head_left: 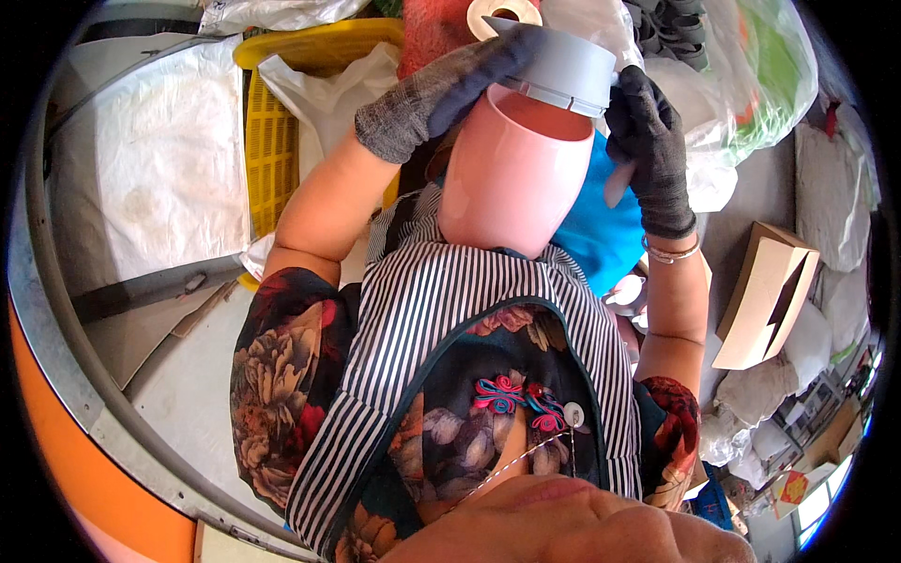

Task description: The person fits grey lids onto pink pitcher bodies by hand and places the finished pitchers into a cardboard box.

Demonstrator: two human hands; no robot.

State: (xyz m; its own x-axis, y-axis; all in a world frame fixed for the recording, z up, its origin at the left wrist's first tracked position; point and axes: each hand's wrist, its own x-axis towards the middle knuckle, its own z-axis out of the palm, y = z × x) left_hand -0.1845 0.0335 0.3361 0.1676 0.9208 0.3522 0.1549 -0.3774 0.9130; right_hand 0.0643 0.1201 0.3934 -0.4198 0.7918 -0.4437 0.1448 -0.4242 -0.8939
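A glossy pink tub point(511, 178) with rounded sides stands upright against my striped apron. Over its open mouth a round grey lid point(568, 70) is tilted, so the tub's inside shows below the rim. My left hand point(469, 89), in a dark grey glove, grips the lid from its left side, fingers over the edge. My right hand point(652, 145), gloved too, closes at the lid's right edge; its fingertips are partly hidden. Below the right palm a small pale pink piece point(618, 184) shows, and I cannot tell whether the hand holds it.
A yellow basket point(272, 131) with white sheeting stands at the left. Beyond the lid lies a roll of tape point(505, 17). Clear plastic bags point(732, 84) and dark curled parts point(668, 28) are at the far right. Blue material point(601, 235) and an open cardboard box point(765, 296) lie to the right.
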